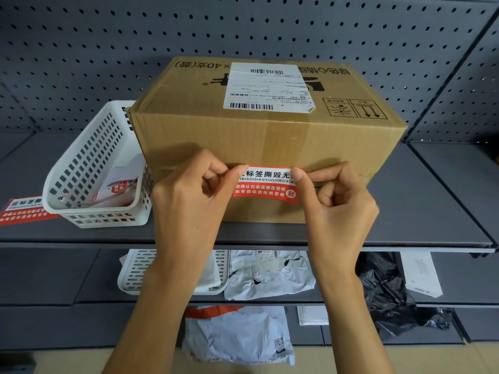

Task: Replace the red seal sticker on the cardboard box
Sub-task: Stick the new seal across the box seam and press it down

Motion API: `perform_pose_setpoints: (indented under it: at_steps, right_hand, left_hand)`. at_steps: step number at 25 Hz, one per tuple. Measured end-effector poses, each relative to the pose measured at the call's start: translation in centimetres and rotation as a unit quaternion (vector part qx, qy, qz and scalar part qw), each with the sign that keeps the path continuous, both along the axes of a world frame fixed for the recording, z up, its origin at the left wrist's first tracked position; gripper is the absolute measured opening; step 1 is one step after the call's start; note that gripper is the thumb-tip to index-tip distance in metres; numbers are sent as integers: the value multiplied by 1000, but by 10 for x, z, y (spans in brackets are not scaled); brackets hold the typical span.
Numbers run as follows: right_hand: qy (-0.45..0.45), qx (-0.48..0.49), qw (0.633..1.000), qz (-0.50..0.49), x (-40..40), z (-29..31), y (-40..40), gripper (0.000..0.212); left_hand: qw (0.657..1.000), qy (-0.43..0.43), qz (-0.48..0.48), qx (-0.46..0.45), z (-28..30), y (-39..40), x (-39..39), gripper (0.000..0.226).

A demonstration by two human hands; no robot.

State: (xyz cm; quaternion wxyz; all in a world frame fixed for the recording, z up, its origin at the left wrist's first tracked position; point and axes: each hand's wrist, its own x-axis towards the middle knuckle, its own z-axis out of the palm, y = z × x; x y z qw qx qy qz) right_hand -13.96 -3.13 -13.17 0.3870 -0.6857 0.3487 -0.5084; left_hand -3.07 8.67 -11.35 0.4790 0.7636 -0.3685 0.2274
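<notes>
A brown cardboard box (270, 136) with a white shipping label on top stands on a grey shelf. In front of its near face I hold a red and white seal sticker (266, 186) stretched flat. My left hand (194, 195) pinches the sticker's left end between thumb and forefinger. My right hand (334, 195) pinches its right end the same way. The sticker lies against or just off the box's front; I cannot tell which.
A white perforated basket (91, 168) with sticker sheets stands left of the box. Another red seal sticker (24, 210) lies flat at the shelf's left edge. Lower shelves hold a white tray (135, 271), grey mailer bags (270, 273) and a black bag (388, 292). Pegboard backs the shelf.
</notes>
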Motion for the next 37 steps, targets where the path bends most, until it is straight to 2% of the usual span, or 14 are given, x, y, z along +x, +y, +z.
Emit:
perform_pose_setpoints:
  at_steps: [4, 7, 10, 12, 15, 18, 21, 25, 29, 34, 37]
  right_hand:
    - [-12, 8, 1000, -11, -2, 3, -5, 34]
    - [-47, 3, 999, -3, -6, 3, -12, 37]
    - [-73, -83, 993, -50, -10, 6, -11, 33]
    - [-79, -125, 985, -94, -10, 3, -15, 32]
    - [-130, -84, 988, -18, -8, 0, -25, 24]
    - [-138, -68, 988, 22, -6, 6, -28, 14]
    - [-130, -95, 987, 10, -4, 28, -31, 20]
    - [-61, -92, 993, 33, -7, 71, -40, 27]
    - [76, -92, 991, 59, -10, 108, -59, 30]
    - [263, -114, 953, 99, 11, 133, -99, 38]
    - [312, -110, 935, 127, 24, 136, -110, 42]
  left_hand:
    - [998, -36, 50, 4, 1, 0, 7, 41]
    - [993, -51, 96, -40, -2, 5, 12, 44]
    - [985, -51, 135, -99, -5, 9, 19, 60]
    - [990, -47, 91, -99, -4, 9, 25, 74]
    - [996, 37, 16, -76, -2, 5, 26, 76]
    - [997, 31, 28, -63, 7, 1, 25, 71]
    - [998, 5, 42, -52, 29, -4, 24, 68]
    - [997, 15, 73, 25, 75, -6, 23, 54]
    - [981, 36, 97, 164, 112, -15, 35, 51]
    - [943, 19, 89, 320, 137, -44, 61, 46]
    - [927, 32, 86, 364, 134, -58, 73, 43]
